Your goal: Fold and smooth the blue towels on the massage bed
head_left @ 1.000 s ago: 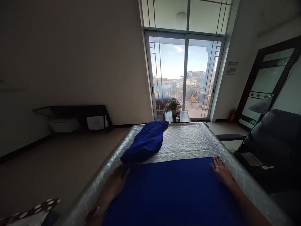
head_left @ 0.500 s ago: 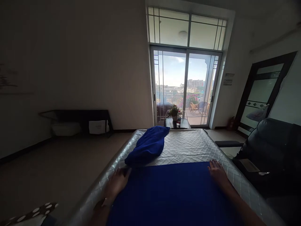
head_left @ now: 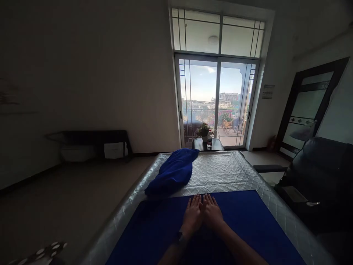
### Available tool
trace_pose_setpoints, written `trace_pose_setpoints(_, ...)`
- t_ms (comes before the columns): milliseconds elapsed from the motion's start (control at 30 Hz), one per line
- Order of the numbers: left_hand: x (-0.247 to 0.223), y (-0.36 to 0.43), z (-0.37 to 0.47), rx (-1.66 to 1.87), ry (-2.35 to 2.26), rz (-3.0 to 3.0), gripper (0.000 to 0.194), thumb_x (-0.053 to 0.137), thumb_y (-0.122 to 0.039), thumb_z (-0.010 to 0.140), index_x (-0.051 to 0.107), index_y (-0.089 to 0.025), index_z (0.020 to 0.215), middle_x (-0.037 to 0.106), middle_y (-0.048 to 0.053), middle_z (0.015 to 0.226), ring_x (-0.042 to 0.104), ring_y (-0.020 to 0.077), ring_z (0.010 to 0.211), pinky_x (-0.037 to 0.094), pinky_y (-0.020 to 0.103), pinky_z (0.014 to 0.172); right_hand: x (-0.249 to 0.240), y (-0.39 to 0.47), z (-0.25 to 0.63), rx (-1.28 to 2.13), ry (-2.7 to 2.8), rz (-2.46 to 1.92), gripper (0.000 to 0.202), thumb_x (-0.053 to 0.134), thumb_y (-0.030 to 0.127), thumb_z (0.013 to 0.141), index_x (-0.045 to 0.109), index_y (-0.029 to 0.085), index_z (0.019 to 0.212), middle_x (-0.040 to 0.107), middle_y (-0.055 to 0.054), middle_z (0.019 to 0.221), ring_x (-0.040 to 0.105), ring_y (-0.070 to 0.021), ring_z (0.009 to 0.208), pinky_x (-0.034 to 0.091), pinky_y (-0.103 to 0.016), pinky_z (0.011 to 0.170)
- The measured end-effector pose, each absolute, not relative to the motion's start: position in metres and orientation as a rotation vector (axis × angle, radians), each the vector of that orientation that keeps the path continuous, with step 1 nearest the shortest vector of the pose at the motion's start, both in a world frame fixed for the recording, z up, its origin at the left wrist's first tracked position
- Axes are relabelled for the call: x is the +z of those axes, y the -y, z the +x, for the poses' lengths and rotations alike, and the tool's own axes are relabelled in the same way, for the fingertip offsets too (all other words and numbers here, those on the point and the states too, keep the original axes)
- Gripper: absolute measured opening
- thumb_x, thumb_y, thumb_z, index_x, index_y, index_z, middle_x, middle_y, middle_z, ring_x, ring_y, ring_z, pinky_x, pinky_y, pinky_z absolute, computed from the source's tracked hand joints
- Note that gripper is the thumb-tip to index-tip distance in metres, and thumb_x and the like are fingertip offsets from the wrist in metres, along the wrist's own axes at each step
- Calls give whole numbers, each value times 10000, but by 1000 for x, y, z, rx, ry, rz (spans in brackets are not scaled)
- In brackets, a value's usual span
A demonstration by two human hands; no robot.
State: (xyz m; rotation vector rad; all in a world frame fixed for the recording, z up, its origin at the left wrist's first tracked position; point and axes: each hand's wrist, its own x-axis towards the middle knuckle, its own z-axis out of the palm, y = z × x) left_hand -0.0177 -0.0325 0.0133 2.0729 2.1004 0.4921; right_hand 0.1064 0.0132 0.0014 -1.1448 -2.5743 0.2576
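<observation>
A blue cloth [head_left: 242,224] lies spread flat over the near part of a table with a silvery quilted cover [head_left: 220,169]. My left hand [head_left: 193,213] rests palm down near the middle of its far edge, fingers stretched out. Right beside it, my right hand [head_left: 212,211] lies flat on the same cloth, with the thumbs touching or nearly so. Neither hand holds anything. Beyond the spread cloth, to the left, a crumpled blue cloth [head_left: 173,171] sits in a loose heap.
Past the table's far edge stands a small dark table [head_left: 197,144] with a potted plant [head_left: 204,130] and a bottle [head_left: 210,138]. A black chair [head_left: 320,176] is close on the right. A dark low bench [head_left: 96,137] stands by the left wall.
Both hands have moved inward from the left and right far corners of the spread cloth and now lie side by side at its middle. The crumpled cloth stays in place.
</observation>
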Motion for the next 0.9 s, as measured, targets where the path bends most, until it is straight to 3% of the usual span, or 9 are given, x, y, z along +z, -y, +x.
trace_pose_setpoints(200, 4, 31, -24, 531, -2108, 2027, 786, 92, -596, 1036, 398, -194, 1637, 395, 132, 1705, 275, 312, 1620, 236, 542, 1357, 3, -10, 111, 266, 2587, -1162, 627, 237, 396, 1075, 375, 182, 1648, 350, -100, 1708, 296, -268, 1610, 228, -454, 1318)
trace_pose_setpoints(367, 5, 34, -24, 513, -2131, 2061, 752, 147, -566, 1045, 385, -173, 1641, 403, 143, 1701, 288, 320, 1616, 254, 531, 1350, 6, -7, 106, 281, 2552, -1195, 640, 213, 422, 1083, 379, 163, 1644, 363, -114, 1705, 325, -269, 1600, 233, -465, 1317)
trace_pose_setpoints(500, 6, 42, -39, 461, -2195, 2090, 697, 233, -539, 1043, 421, -205, 1626, 436, 143, 1681, 342, 332, 1595, 293, 536, 1329, 4, -16, 120, 278, 2550, -1246, 664, 228, 517, 1075, 399, 209, 1638, 383, -96, 1699, 312, -234, 1606, 240, -453, 1319)
trace_pose_setpoints(633, 10, 61, -84, 412, -2323, 2030, 647, 286, -487, 1044, 464, -210, 1601, 446, 120, 1686, 338, 307, 1602, 293, 486, 1327, 9, -45, 182, 216, 2538, -1440, 722, 242, 569, 1058, 387, 164, 1638, 374, -80, 1712, 295, -200, 1613, 211, -377, 1330)
trace_pose_setpoints(733, 16, 81, -135, 395, -2462, 1888, 672, 247, -500, 1053, 464, -160, 1590, 477, 142, 1671, 352, 310, 1598, 285, 479, 1323, 14, -71, 250, 163, 2458, -1620, 703, 236, 491, 1057, 369, 121, 1640, 360, -119, 1719, 270, -212, 1622, 204, -398, 1333)
trace_pose_setpoints(900, 16, 105, -200, 446, -2658, 1777, 611, 253, -485, 1045, 553, -199, 1494, 609, 107, 1572, 449, 323, 1539, 296, 485, 1299, 9, -101, 321, 86, 2362, -1829, 699, 226, 422, 1044, 375, 73, 1631, 346, -169, 1721, 242, -223, 1632, 213, -444, 1329)
